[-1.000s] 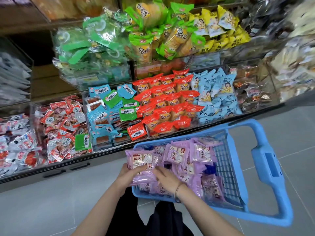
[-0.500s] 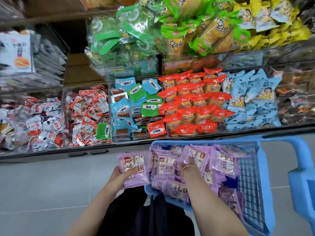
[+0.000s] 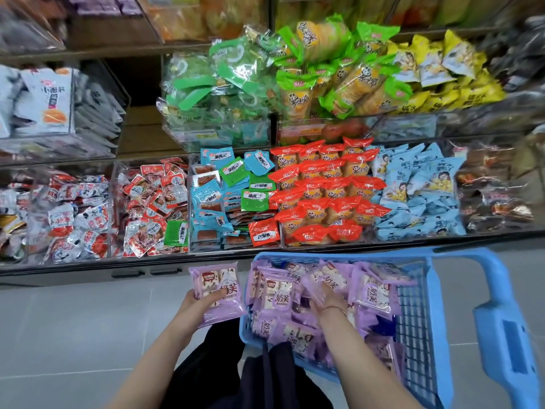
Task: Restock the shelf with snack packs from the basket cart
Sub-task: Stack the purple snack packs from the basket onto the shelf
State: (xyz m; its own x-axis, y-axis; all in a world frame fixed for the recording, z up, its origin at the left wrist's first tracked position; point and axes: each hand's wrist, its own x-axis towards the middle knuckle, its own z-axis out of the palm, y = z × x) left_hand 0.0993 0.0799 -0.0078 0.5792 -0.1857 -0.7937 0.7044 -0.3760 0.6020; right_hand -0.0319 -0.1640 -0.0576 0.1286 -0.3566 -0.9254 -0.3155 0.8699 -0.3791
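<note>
Head view looks down on a blue basket cart (image 3: 438, 335) parked against the foot of the shelf (image 3: 118, 268), its bed heaped with purple packs (image 3: 277, 293). The left hand (image 3: 203, 302) grips one held pack (image 3: 219, 290) just outside the cart's left rim, thumb curled over the printed face and fingers hidden behind it. The pack is clear of the pile, with its long axis running away from the person toward the shelf. The right hand (image 3: 327, 299) is down among the packs in the cart, fingers pushed in under a translucent wrapper; whether they have closed on anything cannot be told. The move likely turns on where the held pack must travel: the shelf lies straight ahead and above it, and the left hand, outside the cart, is the nearer one to the bins. No purple stock shows in the low bins directly in front. A bare gap (image 3: 141, 119) sits on the middle tier, up and to the left of the held pack, and blurred purple stock (image 3: 97, 4) shows at the top left. Which slot is meant cannot be settled from here, but both lie up and leftward, so the reach probably rises that way, pack leading end-first.
</note>
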